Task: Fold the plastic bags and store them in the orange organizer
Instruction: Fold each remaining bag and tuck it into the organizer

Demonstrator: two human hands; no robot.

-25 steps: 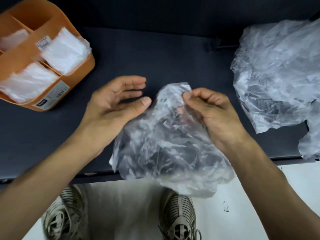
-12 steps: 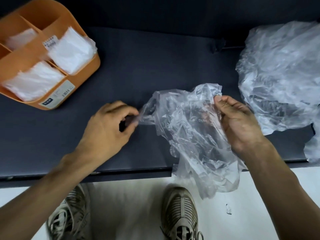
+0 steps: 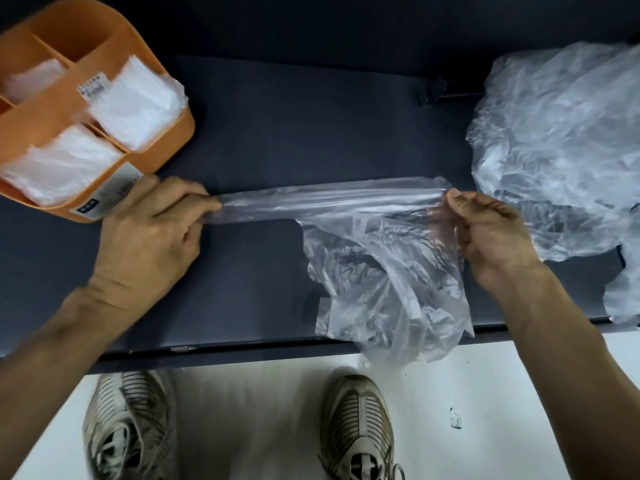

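Note:
A clear plastic bag (image 3: 377,271) is stretched between my hands over the dark table (image 3: 294,133). My left hand (image 3: 152,233) pinches one end of its taut top edge, just in front of the orange organizer (image 3: 173,133). My right hand (image 3: 491,233) pinches the other end. The crumpled rest of the bag hangs under my right hand and spills over the table's front edge. The organizer stands at the far left and holds folded bags (image 3: 135,102) in its compartments.
A heap of loose clear plastic bags (image 3: 561,143) lies at the right of the table, close to my right hand. A small black clip (image 3: 431,93) sits at the back. Below the table edge are a white floor and my two shoes (image 3: 360,427).
My hands have moved apart, the left toward the organizer and the right toward the heap. The bag's top edge, crumpled before, is now pulled into a straight band.

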